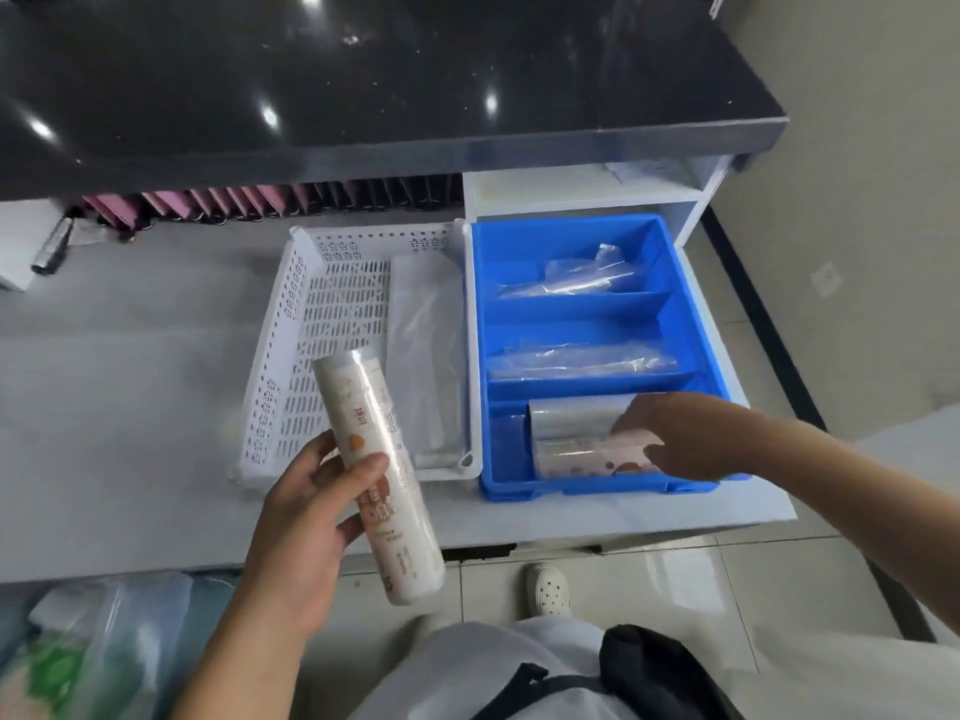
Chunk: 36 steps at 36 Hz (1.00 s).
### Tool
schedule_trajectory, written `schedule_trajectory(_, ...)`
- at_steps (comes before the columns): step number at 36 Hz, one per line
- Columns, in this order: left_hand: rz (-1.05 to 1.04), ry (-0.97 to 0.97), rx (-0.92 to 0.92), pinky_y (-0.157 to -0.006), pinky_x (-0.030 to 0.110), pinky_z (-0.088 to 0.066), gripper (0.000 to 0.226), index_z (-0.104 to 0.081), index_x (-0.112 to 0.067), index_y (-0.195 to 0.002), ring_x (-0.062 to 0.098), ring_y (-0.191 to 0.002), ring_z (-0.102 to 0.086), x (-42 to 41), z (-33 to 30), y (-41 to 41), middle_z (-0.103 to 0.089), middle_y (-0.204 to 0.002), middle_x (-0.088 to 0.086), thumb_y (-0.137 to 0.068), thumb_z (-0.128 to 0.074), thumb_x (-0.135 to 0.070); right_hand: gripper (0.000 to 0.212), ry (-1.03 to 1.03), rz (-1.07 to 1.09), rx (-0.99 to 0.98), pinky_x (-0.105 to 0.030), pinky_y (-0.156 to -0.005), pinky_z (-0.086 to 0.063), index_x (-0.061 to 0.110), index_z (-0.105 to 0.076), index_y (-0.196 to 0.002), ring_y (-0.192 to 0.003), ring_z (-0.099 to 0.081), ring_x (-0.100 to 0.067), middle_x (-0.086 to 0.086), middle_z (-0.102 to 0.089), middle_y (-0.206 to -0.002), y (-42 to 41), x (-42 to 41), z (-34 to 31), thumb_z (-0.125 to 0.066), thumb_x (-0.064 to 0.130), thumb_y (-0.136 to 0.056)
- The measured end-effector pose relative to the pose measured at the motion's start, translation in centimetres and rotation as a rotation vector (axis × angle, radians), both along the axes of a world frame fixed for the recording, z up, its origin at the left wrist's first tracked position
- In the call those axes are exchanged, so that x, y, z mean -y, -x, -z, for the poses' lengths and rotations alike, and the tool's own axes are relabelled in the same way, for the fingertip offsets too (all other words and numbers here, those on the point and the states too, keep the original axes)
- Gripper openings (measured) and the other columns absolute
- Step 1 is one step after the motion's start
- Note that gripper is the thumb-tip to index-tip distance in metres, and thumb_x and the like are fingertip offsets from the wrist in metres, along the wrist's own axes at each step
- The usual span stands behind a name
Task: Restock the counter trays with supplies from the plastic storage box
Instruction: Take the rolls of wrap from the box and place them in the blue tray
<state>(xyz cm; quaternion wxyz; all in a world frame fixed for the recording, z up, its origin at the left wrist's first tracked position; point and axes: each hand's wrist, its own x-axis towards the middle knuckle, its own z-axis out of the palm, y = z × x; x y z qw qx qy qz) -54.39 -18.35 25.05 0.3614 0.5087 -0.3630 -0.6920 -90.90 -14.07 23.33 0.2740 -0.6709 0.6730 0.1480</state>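
My left hand point(306, 517) grips a long wrapped sleeve of printed paper cups point(376, 465), held tilted over the counter's front edge. To its right stands a blue divided tray point(691, 314). In that tray's nearest compartment lie two more cup sleeves point(571, 439), and my right hand point(670, 439) rests on their right end with fingers curved over them. The two farther compartments hold clear plastic packets point(571, 283). A white perforated tray point(291, 324) beside the blue one holds a flat clear bag point(426, 345).
The trays sit on a grey counter point(130, 397) under a black raised top point(363, 85). Pink folders point(218, 205) line the back. Plastic bags point(104, 646) lie at the lower left below the counter. Tiled floor and a white shoe point(548, 589) show below.
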Motion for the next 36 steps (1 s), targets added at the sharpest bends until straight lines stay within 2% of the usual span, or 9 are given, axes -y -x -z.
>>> schedule_trajectory(5, -0.025, 0.017, 0.045, -0.071, 0.033, -0.055, 0.048, -0.070, -0.023, -0.116, 0.017, -0.089, -0.073, -0.2, -0.1, 1.3, -0.075, -0.103, 0.005, -0.068, -0.077, -0.023, 0.035, -0.033, 0.107, 0.033, -0.028, -0.085, -0.049, 0.028, -0.051, -0.129, -0.100, -0.060, -0.018, 0.003, -0.062, -0.127, 0.3, -0.7, 0.7, -0.049, 0.024, -0.094)
schedule_trajectory(11, -0.014, 0.026, 0.078, -0.073, 0.035, -0.055, 0.051, -0.067, -0.020, -0.121, 0.018, -0.093, -0.073, -0.2, -0.2, 2.5, -0.075, -0.106, 0.006, -0.071, -0.075, -0.019, 0.038, 0.001, 0.120, 0.065, -0.037, -0.096, -0.049, 0.020, -0.055, -0.129, -0.111, -0.059, -0.024, 0.000, -0.055, -0.135, -0.7, -1.9, 0.7, -0.046, 0.033, -0.094)
schedule_trajectory(15, 0.029, 0.063, 0.102, -0.078, 0.038, -0.054, 0.053, -0.067, -0.021, -0.122, 0.022, -0.099, -0.072, 0.3, -0.5, 3.2, -0.075, -0.111, 0.007, -0.070, -0.075, -0.018, 0.042, 0.055, 0.123, 0.043, -0.041, -0.104, -0.043, 0.023, -0.055, -0.133, -0.122, -0.053, -0.026, 0.002, -0.038, -0.152, -1.6, -2.7, 0.7, -0.041, 0.038, -0.097)
schedule_trajectory(18, 0.094, 0.127, 0.141, -0.078, 0.034, -0.055, 0.059, -0.067, -0.023, -0.124, 0.022, -0.101, -0.072, 1.0, -1.2, 4.1, -0.074, -0.114, 0.008, -0.066, -0.078, -0.024, 0.043, 0.084, 0.181, 0.062, -0.041, -0.104, -0.042, 0.027, -0.056, -0.132, -0.122, -0.053, -0.026, 0.002, -0.030, -0.158, -1.9, -3.2, 0.8, -0.040, 0.047, -0.097)
schedule_trajectory(21, 0.210, 0.214, 0.178, -0.085, 0.041, -0.051, 0.057, -0.067, -0.027, -0.124, 0.024, -0.104, -0.071, 2.2, -2.3, 5.5, -0.074, -0.116, 0.006, -0.069, -0.081, -0.024, 0.051, 0.113, 0.238, 0.050, -0.040, -0.104, -0.042, 0.031, -0.059, -0.125, -0.123, -0.054, -0.025, 0.003, -0.016, -0.164, -2.2, -3.7, 0.9, -0.037, 0.064, -0.093)
schedule_trajectory(25, 0.367, 0.311, 0.220, -0.087, 0.040, -0.050, 0.054, -0.065, -0.035, -0.125, 0.017, -0.107, -0.071, 4.0, -3.9, 7.9, -0.074, -0.119, -0.001, -0.074, -0.079, -0.024, 0.067, 0.149, 0.326, 0.005, -0.041, -0.110, -0.034, 0.030, -0.060, -0.124, -0.133, -0.045, -0.023, 0.002, -0.019, -0.164, -2.7, -4.6, 1.5, -0.027, 0.076, -0.088)
schedule_trajectory(31, 0.600, 0.469, 0.369, -0.088, 0.036, -0.052, 0.052, -0.067, -0.050, -0.113, 0.008, -0.104, -0.069, 5.1, -4.8, 12.1, -0.073, -0.114, -0.014, -0.063, -0.081, -0.043, 0.057, 0.381, 0.599, 0.073, -0.041, -0.119, -0.019, 0.025, -0.055, -0.137, -0.149, -0.017, -0.022, 0.001, -0.028, -0.161, -2.6, -7.1, 1.6, -0.043, 0.060, -0.093)
schedule_trajectory(34, 0.736, 0.563, 0.517, -0.082, 0.028, -0.053, 0.053, -0.063, -0.055, -0.114, -0.001, -0.098, -0.067, 5.1, -4.2, 14.3, -0.070, -0.109, -0.024, -0.064, -0.080, -0.048, 0.044, 0.628, 0.892, 0.221, -0.037, -0.112, -0.031, 0.024, -0.058, -0.134, -0.141, -0.034, -0.020, 0.002, -0.044, -0.151, -2.4, -8.9, 1.5, -0.058, 0.039, -0.093)
schedule_trajectory(36, 0.835, 0.625, 0.615, -0.081, 0.020, -0.052, 0.059, -0.058, -0.053, -0.120, -0.007, -0.096, -0.063, 4.8, -3.6, 15.9, -0.066, -0.106, -0.030, -0.064, -0.079, -0.051, 0.038, 0.754, 1.116, 0.383, -0.026, -0.100, -0.040, 0.027, -0.060, -0.130, -0.130, -0.047, -0.016, 0.006, -0.054, -0.141, -2.2, -10.0, 1.7, -0.061, 0.027, -0.092)
